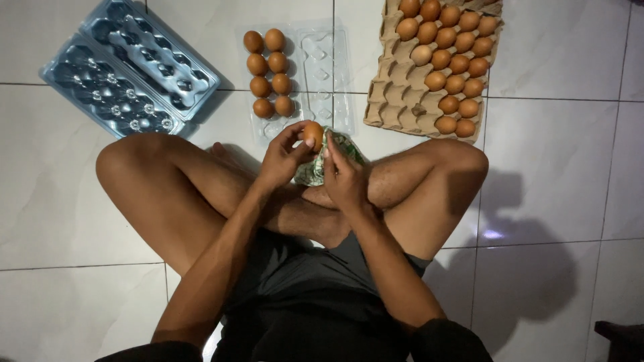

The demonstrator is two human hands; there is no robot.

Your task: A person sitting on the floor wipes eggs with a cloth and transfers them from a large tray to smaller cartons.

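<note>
Presently, a person sits cross-legged on the tiled floor (80,221). The left hand (285,157) pinches a brown egg (313,133) at the fingertips, raised over the lap. The right hand (343,175) presses a crumpled green-patterned cloth (314,171) against the egg's side, its grip closed on the cloth, a hold that appears suited to wiping the shell. Just beyond lies an open clear carton (322,74), its left half holding eight brown eggs (270,72), its right half unfilled. Far left rests an open blue carton (127,67) without eggs. Far right, a cardboard tray (389,87) carries many eggs along its right side.
</note>
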